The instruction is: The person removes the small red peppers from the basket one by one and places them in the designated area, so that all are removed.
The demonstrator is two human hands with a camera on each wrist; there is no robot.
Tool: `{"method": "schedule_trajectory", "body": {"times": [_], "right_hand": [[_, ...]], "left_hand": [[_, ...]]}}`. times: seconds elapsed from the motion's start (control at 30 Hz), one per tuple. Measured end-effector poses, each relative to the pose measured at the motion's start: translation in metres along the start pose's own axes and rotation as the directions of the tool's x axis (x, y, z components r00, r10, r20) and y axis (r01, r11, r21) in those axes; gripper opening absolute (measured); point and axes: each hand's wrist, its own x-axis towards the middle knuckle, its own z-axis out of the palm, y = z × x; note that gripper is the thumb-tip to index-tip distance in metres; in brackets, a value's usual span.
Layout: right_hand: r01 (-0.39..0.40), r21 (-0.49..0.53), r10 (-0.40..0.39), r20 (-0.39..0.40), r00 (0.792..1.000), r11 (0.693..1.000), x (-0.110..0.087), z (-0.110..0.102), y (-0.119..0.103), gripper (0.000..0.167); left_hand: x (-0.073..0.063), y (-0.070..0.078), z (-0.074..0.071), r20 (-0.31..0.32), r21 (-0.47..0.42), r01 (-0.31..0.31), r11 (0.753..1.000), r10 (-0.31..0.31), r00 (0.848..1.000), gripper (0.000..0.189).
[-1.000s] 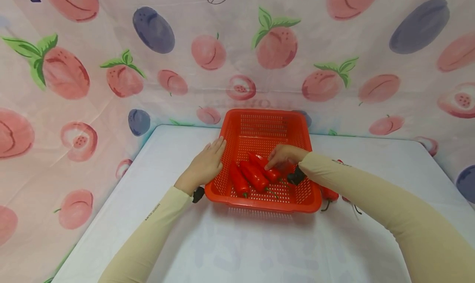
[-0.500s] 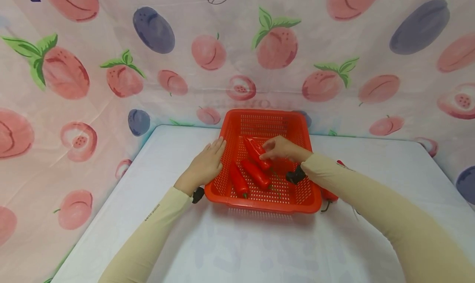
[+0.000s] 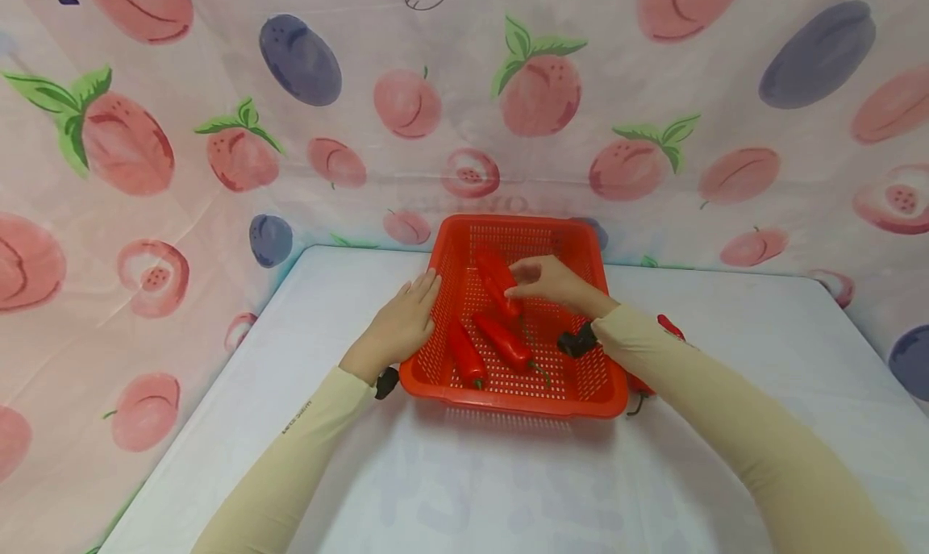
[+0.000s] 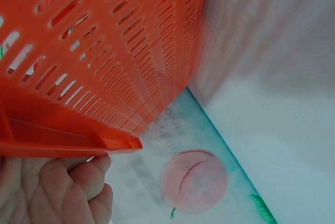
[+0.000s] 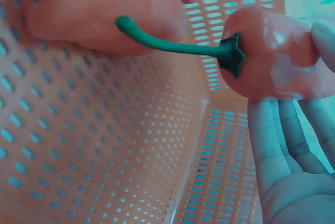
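A red perforated plastic basket stands on the white table. Inside it, my right hand holds a long red pepper between thumb and fingers, towards the back. The right wrist view shows the stem end of this pepper, thumb on top and fingers underneath. Two more red peppers lie on the basket floor nearer the front, one on the left and one in the middle. My left hand rests with straight fingers against the left rim; in the left wrist view its fingers show just beneath that rim.
Right of the basket, partly hidden by the right forearm, are red peppers on the table. A fruit-print cloth hangs behind the table and along its left side. Black wrist cameras sit under both wrists.
My right hand has lifted one pepper away from the other two and carried it towards the back of the basket. The middle pepper has shifted slightly. The left hand has stayed in place.
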Motion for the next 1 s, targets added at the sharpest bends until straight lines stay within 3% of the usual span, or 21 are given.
{"method": "schedule_trajectory", "body": {"times": [0.43,0.63,0.8,1.0], "right_hand": [[-0.015,0.146,0.026,-0.073,0.997,0.989,-0.004,-0.015,0.001,0.059],[0.042,0.238,-0.01,-0.135,0.991,0.97,-0.008,-0.02,0.0,0.053],[0.06,0.286,-0.005,-0.189,0.982,0.956,-0.018,-0.029,0.0,0.052],[0.033,0.264,0.019,-0.193,0.981,0.964,-0.038,-0.044,-0.004,0.061]], "left_hand": [[0.0,-0.003,0.0,-0.008,0.001,0.006,1.0,-0.006,1.0,0.061],[0.0,-0.004,0.001,-0.013,0.007,0.0,1.0,0.0,1.0,0.061],[0.001,-0.003,0.003,-0.016,-0.005,-0.012,1.0,0.012,1.0,0.062],[0.001,-0.001,0.002,-0.01,-0.015,-0.002,1.0,0.002,1.0,0.063]]}}
